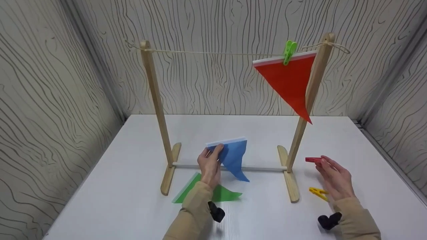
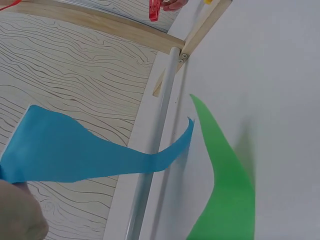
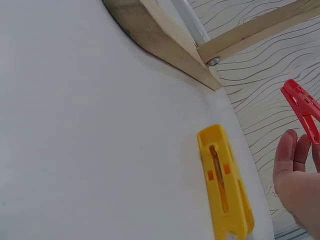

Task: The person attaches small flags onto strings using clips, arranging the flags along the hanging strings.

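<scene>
My left hand [image 1: 210, 165] pinches a blue triangular pennant [image 1: 235, 156] near its white top edge, raised above the table; the pennant's tip hangs down to the right. Under the left forearm a green pennant [image 1: 227, 194] lies on the table, partly hidden by the sleeve. Off to the right, my right hand [image 1: 337, 176] holds a red clothespin [image 1: 313, 160] between thumb and fingers. A yellow clothespin [image 3: 225, 185] lies on the table beside that hand. Clipped to the string by a green clothespin [image 1: 289, 52], a red pennant [image 1: 290, 80] hangs at the upper right.
A wooden stand with a left post [image 1: 156, 100] and a right post [image 1: 313, 90] carries a string [image 1: 213, 52] across its top. A pale rod [image 1: 263, 168] joins its feet low down. Wood-patterned walls [image 1: 213, 86] enclose the white table [image 1: 116, 186].
</scene>
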Demonstrator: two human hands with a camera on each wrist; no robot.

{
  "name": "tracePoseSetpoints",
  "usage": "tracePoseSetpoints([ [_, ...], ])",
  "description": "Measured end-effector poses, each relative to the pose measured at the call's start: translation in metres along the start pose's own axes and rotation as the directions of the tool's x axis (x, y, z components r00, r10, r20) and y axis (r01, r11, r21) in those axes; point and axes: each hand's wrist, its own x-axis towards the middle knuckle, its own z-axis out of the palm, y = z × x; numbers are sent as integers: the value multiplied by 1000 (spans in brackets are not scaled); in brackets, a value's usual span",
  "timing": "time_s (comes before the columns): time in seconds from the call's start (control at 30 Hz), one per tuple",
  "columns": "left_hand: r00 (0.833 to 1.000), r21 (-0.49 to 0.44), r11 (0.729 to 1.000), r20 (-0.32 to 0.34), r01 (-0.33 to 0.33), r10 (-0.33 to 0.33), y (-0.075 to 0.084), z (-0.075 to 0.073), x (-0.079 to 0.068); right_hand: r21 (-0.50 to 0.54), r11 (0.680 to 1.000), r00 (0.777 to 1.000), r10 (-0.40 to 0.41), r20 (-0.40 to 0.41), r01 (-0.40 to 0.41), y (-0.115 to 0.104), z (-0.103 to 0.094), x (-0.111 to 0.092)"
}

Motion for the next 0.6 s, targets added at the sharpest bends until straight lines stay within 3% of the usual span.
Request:
tracePoseSetpoints([
  [0.3, 1000, -33, 999, 27, -5, 6, 11, 2, -4, 181, 982, 997, -55, 51, 45, 3, 13, -5],
  [0.6, 998, -37, 999, 51, -36, 38, 21, 5, -10, 368, 928, 986, -111, 121, 59, 4, 26, -11],
])
